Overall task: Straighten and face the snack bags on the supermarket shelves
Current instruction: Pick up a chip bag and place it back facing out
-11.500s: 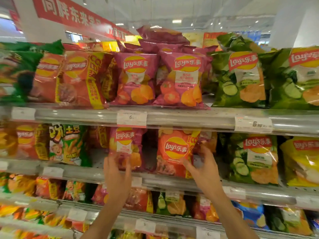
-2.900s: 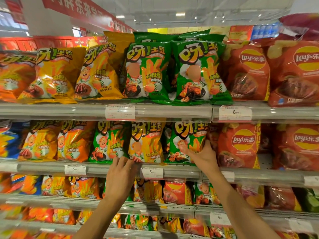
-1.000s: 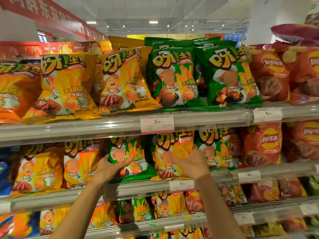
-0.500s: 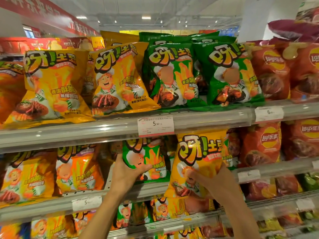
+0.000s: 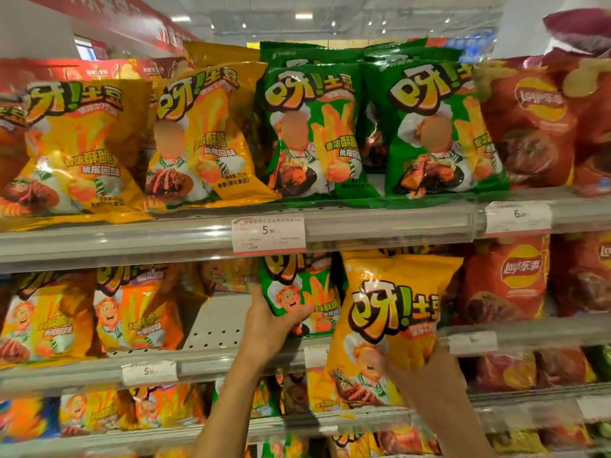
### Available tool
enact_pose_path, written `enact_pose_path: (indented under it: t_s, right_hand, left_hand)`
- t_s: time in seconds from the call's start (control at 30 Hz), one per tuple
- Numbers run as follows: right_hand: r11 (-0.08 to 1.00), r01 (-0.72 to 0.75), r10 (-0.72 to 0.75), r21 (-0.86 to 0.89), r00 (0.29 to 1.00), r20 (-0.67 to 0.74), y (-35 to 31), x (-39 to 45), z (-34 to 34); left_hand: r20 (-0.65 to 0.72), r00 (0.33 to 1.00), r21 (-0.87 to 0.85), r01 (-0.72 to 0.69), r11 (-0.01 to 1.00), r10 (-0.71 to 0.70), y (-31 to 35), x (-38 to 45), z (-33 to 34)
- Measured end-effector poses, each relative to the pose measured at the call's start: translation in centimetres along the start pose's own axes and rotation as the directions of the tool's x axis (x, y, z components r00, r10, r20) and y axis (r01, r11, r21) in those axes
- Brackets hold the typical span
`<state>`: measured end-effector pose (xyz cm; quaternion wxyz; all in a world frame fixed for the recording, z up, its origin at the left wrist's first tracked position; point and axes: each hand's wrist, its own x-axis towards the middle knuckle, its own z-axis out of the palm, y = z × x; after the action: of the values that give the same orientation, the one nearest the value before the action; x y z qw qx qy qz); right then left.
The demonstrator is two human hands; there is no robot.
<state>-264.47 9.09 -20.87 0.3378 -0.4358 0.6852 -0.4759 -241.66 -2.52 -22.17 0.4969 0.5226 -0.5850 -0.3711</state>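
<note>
My left hand (image 5: 268, 328) grips the lower left corner of a green potato-stick bag (image 5: 302, 292) that stands on the middle shelf (image 5: 211, 361). My right hand (image 5: 420, 375) holds a yellow potato-stick bag (image 5: 390, 319) by its lower right side. The yellow bag is lifted out in front of the shelf edge, upright with its front facing me. To the left of the green bag a stretch of perforated shelf floor (image 5: 218, 322) lies bare. Further left stand two orange bags (image 5: 139, 312) of the same brand.
The top shelf (image 5: 380, 226) carries yellow bags (image 5: 205, 137) and green bags (image 5: 314, 133) in a row. Red Lay's bags (image 5: 515, 279) fill the right side of both shelves. Price tags (image 5: 268, 234) hang on the shelf rails. Lower shelves hold more snack bags.
My right hand has pulled the yellow bag further out and to the right. My left hand has shifted the green bag rightwards, and a bare gap has opened on the shelf to its left.
</note>
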Motion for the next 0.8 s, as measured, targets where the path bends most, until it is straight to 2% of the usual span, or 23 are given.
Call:
enact_pose_path:
  t_s: [0.1, 0.2, 0.33, 0.43, 0.57, 0.67, 0.8]
  right_hand:
    - [0.998, 0.041, -0.044, 0.057, 0.997, 0.064, -0.3, -1.1, 0.5]
    - [0.998, 0.054, -0.058, 0.034, 0.991, 0.124, -0.6, -2.0, 1.6]
    - [0.997, 0.063, -0.068, 0.036, 0.987, 0.144, -1.7, -3.0, 3.8]
    - [0.997, 0.062, -0.071, 0.056, 0.979, 0.19, -2.9, -3.6, 6.2]
    - [0.995, 0.1, -0.101, 0.016, 0.97, 0.222, -4.4, -4.1, 10.1]
    - [0.991, 0.133, -0.122, -0.033, 0.965, 0.231, -5.4, -3.9, 13.1]
    - [0.981, 0.193, -0.181, -0.036, 0.958, 0.221, -7.3, -3.4, 16.4]
  left_hand:
    - [0.003, 1.0, 0.04, -0.016, 0.999, 0.016, 0.3, -0.3, 0.0]
    - [-0.005, 0.998, 0.109, -0.055, 0.993, 0.056, 0.4, -0.5, -0.2]
    - [0.009, 0.999, 0.211, -0.048, 0.976, 0.047, 0.8, -1.1, -2.3]
    - [-0.114, 0.985, 0.315, -0.088, 0.945, 0.13, 0.5, -2.4, -5.8]
    - [-0.283, 0.917, 0.447, -0.131, 0.885, 0.279, -1.0, -4.9, -11.4]
    - [-0.316, 0.88, 0.598, -0.105, 0.795, 0.354, -2.8, -6.4, -14.6]
    - [-0.331, 0.873, 0.709, -0.02, 0.704, 0.358, -5.3, -7.0, -17.7]
